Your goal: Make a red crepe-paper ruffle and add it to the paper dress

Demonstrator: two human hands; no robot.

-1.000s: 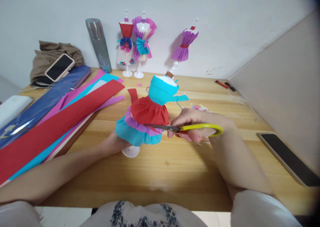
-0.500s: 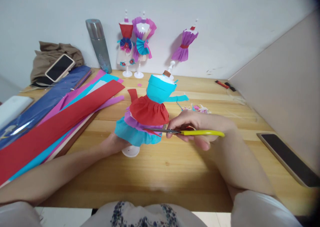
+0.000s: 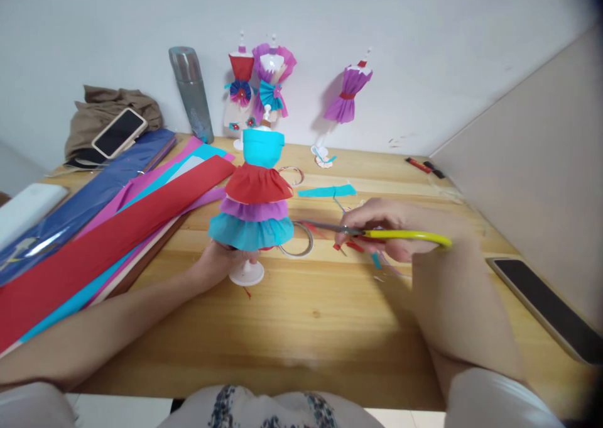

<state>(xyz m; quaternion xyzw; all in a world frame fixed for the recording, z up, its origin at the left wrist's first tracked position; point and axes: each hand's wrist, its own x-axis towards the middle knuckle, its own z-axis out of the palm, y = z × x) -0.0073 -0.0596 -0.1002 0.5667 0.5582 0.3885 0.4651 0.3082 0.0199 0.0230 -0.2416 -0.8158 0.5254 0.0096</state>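
Note:
A miniature dress form stands upright on its white base in a tiered crepe-paper dress: turquoise top, then red, purple and turquoise ruffles. My left hand is closed around its lower part beneath the bottom ruffle, with the fingertips hidden. To the right, my right hand grips scissors with yellow handles, the blades pointing left toward the dress but apart from it. Below the blades lies a roll of tape. Red and turquoise paper scraps lie under my right hand.
Long crepe-paper strips cover the left side. Behind stand a steel flask and dressed forms, including a purple one. A turquoise strip lies mid-table. One phone is at the right, another at back left.
The dress form has shifted left and turned more upright. My right hand has drawn the scissors rightward, away from the ruffles. The tape roll and several scraps have come into sight.

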